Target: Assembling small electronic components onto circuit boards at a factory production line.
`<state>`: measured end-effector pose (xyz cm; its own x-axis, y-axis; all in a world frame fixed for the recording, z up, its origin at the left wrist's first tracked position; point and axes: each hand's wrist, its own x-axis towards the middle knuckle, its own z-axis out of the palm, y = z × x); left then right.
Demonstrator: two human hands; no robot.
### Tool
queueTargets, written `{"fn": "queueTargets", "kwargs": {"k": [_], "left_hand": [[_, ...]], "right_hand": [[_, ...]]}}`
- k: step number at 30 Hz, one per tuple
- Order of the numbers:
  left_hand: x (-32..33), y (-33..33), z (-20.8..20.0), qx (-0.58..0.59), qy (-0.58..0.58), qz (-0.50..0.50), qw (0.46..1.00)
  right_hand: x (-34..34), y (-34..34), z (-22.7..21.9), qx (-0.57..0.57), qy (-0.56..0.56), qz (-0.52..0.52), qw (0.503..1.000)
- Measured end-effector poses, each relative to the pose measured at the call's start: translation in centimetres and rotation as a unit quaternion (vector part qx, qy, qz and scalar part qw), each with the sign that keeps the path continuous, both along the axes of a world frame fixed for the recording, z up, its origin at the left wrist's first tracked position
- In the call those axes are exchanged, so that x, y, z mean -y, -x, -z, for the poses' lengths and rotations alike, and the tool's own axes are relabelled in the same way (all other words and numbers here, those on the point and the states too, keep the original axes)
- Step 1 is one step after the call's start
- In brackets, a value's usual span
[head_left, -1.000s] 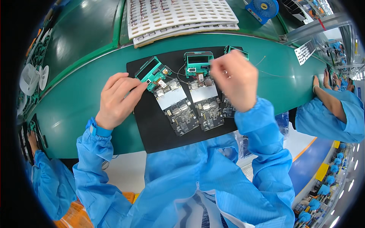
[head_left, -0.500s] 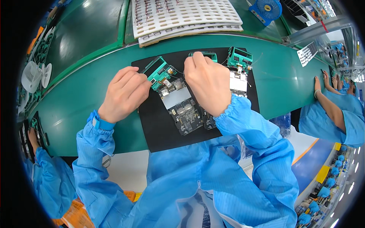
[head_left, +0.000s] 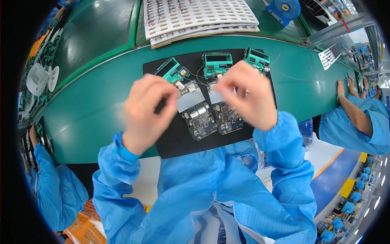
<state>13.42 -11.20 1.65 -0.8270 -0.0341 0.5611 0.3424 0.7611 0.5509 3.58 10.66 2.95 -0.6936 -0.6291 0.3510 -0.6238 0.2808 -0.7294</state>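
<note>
My left hand, blurred by motion, is raised beside the left circuit board, thumb and fingertips pinched together. Over the middle and right boards hovers my right hand, also smeared, its fingers curled into a pinch. Anything between either set of fingertips is too small to make out. Three green plastic housings stand in a row: a tilted left housing, a middle housing and a right housing. The middle circuit board lies below its housing; my right hand hides most of the right board. Thin wires run between housings.
A black mat lies under the boards on the green bench. Stacked white foam trays hold small parts at the back. A blue fan stands back right, a white fan far left. Co-workers sit on both sides.
Both hands have drawn back from the housings toward me, the left one also moving right. The middle housing and more of the middle board are now uncovered.
</note>
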Motion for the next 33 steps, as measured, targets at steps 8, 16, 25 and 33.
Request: {"fn": "queueTargets", "kwargs": {"k": [8, 16, 25, 33], "left_hand": [[-4.7, -2.5, -0.6, -0.02, 0.029, 0.085, 0.996], [1.6, -6.4, 1.9, 0.189, -0.126, -0.125, 0.966], [3.7, -0.8, 2.3, 0.398, -0.285, -0.074, 0.869], [-7.4, 7.3, 1.6, 0.474, -0.359, 0.096, 0.798]], "right_hand": [[-0.9, -5.6, 0.7, 0.027, 0.011, -0.067, 0.997], [-16.4, -6.0, 0.0, 0.217, 0.135, 0.166, 0.952], [-28.0, -10.6, 20.0, 0.122, -0.68, 0.239, 0.683], [-25.5, -9.7, 16.1, 0.133, -0.236, 0.446, 0.853]]}}
